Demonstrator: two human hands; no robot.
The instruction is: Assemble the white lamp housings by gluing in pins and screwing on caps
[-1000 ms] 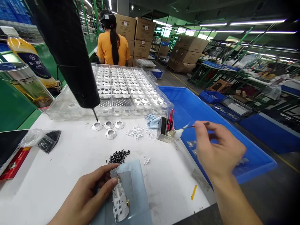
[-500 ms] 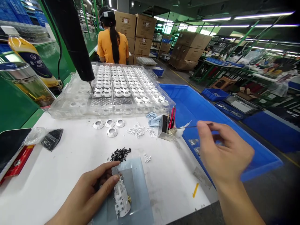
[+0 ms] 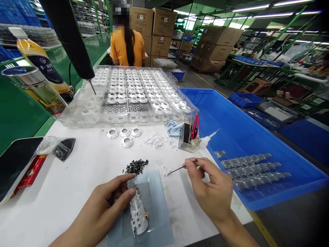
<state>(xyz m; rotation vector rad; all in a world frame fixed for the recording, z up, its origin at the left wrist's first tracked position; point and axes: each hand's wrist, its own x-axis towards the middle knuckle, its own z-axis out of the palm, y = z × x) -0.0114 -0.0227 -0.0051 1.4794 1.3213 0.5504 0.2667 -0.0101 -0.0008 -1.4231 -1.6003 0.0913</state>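
My left hand [image 3: 110,199] pinches a white perforated part [image 3: 138,214] by its upper end. A small brass-coloured piece [image 3: 146,215] sticks out from that part's right side. Beneath it lies a pale blue sheet [image 3: 161,212]. Between thumb and fingers, my right hand [image 3: 212,187] grips a thin dark rod-like tool [image 3: 177,168]; whether it is a pick or tweezers I cannot tell. The tool's tip is at a few small white pins [image 3: 166,171], touching or just above them. A pile of small black screws [image 3: 137,166] sits beyond my left fingertips.
Four-sided compartments of a clear tray [image 3: 77,118] hold several white rings. Loose rings [image 3: 127,142] and white pins [image 3: 154,140] lie before it. A powered screwdriver [image 3: 74,41] hangs above. At right are a tool holder [image 3: 189,145] and a blue bin [image 3: 246,137]. A co-worker [image 3: 138,48] sits ahead.
My right hand has moved left and down, bringing the tool from beside the tool holder to the small white pins. My left hand keeps its hold; the view has shifted slightly.
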